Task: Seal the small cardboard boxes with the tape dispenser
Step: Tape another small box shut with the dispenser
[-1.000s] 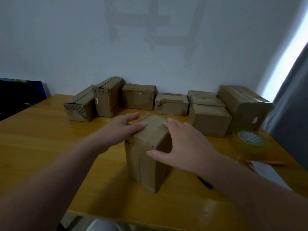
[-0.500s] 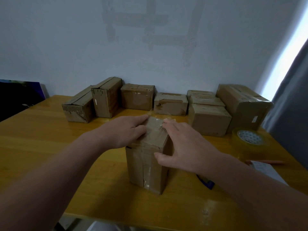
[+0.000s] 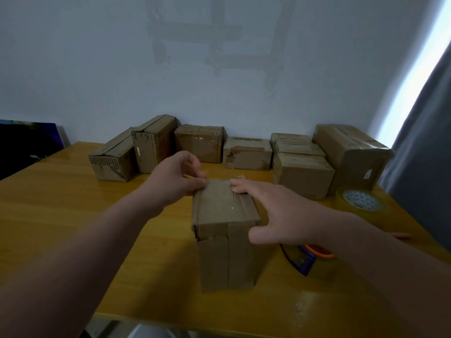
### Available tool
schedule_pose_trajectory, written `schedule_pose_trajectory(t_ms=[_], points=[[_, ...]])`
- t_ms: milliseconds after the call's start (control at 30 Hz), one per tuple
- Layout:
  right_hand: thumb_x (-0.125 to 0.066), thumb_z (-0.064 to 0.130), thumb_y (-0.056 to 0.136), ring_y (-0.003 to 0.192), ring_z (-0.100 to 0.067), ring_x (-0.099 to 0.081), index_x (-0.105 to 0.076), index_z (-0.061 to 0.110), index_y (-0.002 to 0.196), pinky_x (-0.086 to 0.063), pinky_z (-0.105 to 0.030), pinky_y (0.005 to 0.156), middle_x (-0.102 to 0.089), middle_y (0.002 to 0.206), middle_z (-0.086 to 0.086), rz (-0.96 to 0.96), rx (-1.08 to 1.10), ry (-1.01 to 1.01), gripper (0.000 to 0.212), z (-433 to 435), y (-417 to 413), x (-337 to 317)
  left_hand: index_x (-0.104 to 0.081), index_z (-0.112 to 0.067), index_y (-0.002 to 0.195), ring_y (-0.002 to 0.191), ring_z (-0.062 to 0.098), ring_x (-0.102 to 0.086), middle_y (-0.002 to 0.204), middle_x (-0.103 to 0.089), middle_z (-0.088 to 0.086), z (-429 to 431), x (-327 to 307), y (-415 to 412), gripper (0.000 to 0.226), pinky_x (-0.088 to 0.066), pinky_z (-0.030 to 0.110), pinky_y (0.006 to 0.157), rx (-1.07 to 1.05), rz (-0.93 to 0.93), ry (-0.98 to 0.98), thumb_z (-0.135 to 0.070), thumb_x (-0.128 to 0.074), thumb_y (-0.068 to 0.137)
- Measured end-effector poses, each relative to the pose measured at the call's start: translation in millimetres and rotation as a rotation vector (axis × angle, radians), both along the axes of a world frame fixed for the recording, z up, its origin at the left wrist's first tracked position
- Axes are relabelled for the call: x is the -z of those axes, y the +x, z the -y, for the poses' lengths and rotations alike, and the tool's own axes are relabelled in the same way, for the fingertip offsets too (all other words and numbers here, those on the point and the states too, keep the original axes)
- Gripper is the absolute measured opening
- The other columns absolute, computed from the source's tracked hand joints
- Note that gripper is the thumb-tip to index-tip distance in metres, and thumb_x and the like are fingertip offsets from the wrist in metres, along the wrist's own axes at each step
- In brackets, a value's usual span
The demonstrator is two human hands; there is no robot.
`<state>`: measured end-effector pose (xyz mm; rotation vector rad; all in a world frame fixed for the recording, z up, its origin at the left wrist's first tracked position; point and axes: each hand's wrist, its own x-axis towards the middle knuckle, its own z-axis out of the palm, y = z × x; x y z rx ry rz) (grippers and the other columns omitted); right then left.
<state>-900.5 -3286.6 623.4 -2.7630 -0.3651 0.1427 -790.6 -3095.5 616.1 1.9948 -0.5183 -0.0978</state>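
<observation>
Box [image 3: 225,254] now square-on, left hand [image 3: 175,179] off its top, curled, grip unclear; right hand [image 3: 280,215] flat on top.

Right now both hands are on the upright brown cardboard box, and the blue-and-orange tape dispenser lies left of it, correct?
Not quite. The head view shows the blue-and-orange tape dispenser lying right of the upright brown cardboard box, not left. The left hand and right hand do both touch that box.
</observation>
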Motion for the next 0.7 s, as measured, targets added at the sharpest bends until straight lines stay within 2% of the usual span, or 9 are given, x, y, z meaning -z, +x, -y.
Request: schedule_pose_trajectory(t_ms=[67, 133, 233, 367, 467, 633, 700], points=[[-0.066, 0.035, 0.081, 0.141, -0.004, -0.016, -0.019, 0.03, 0.149, -0.021, -0.023, 0.107, -0.014, 0.156, 0.018, 0.0, -0.012, 0.01, 0.083, 1, 0, 0, -0.055, -0.013, 0.103, 0.091, 0.016, -0.065, 0.097, -0.068, 0.004, 0, 3, 1, 0.024, -0.05, 0.024, 0.065, -0.019, -0.13, -0.095, -0.005, -0.066, 0.083], [-0.066, 0.034, 0.08, 0.139, -0.003, -0.018, -0.021, 0.031, 0.148, -0.023, -0.023, 0.105, -0.015, 0.156, 0.019, 0.004, -0.016, 0.024, 0.082, 2, 1, 1, -0.061, -0.014, 0.108, 0.092, 0.014, -0.063, 0.102, -0.066, 0.004, -1, 3, 3, 0.023, -0.049, 0.022, 0.065, 0.002, -0.244, -0.091, -0.009, -0.064, 0.085], [-0.067, 0.032, 0.079, 0.138, -0.006, -0.022, -0.021, 0.032, 0.148, -0.029, -0.028, 0.108, -0.018, 0.155, 0.017, -0.01, -0.02, 0.049, 0.082, 3, 1, 2, -0.068, -0.007, 0.098, 0.09, 0.015, -0.062, 0.101, -0.067, 0.004, 0, 3, 4, 0.013, -0.047, 0.023, 0.064, 0.011, -0.309, -0.079, -0.011, -0.062, 0.087], [-0.068, 0.031, 0.079, 0.138, -0.006, -0.024, -0.021, 0.031, 0.148, -0.03, -0.028, 0.107, -0.019, 0.155, 0.016, -0.015, -0.021, 0.06, 0.083, 4, 1, 3, -0.068, -0.006, 0.083, 0.082, 0.016, -0.061, 0.091, -0.068, 0.008, 4, 4, 6, 0.008, -0.045, 0.023, 0.064, -0.032, -0.199, -0.052, -0.012, -0.063, 0.087], [-0.068, 0.031, 0.08, 0.137, -0.006, -0.024, -0.02, 0.032, 0.148, -0.03, -0.029, 0.108, -0.018, 0.155, 0.017, -0.024, -0.027, 0.064, 0.083, 5, 0, 3, -0.067, -0.009, 0.077, 0.081, 0.019, -0.059, 0.083, -0.066, 0.008, 6, 9, 6, 0.013, -0.048, 0.028, 0.068, -0.052, -0.095, -0.025, -0.013, -0.063, 0.088], [-0.07, 0.056, 0.076, 0.141, -0.005, -0.019, -0.024, 0.034, 0.146, -0.025, -0.037, 0.115, -0.015, 0.156, 0.02, 0.015, -0.021, 0.045, 0.086, 6, 1, 5, -0.067, -0.006, 0.075, 0.065, 0.013, -0.05, 0.071, -0.06, 0.005, 9, 19, 3, 0.023, -0.041, 0.026, 0.059, -0.123, 0.094, -0.011, -0.024, -0.063, 0.088], [-0.07, 0.058, 0.074, 0.142, -0.003, -0.015, -0.026, 0.037, 0.145, -0.018, -0.036, 0.117, -0.014, 0.156, 0.022, 0.027, -0.023, 0.032, 0.086, 7, 1, 4, -0.065, -0.008, 0.07, 0.06, 0.013, -0.048, 0.066, -0.058, 0.004, 8, 21, 1, 0.029, -0.04, 0.025, 0.056, -0.144, 0.141, -0.012, -0.029, -0.061, 0.089]])
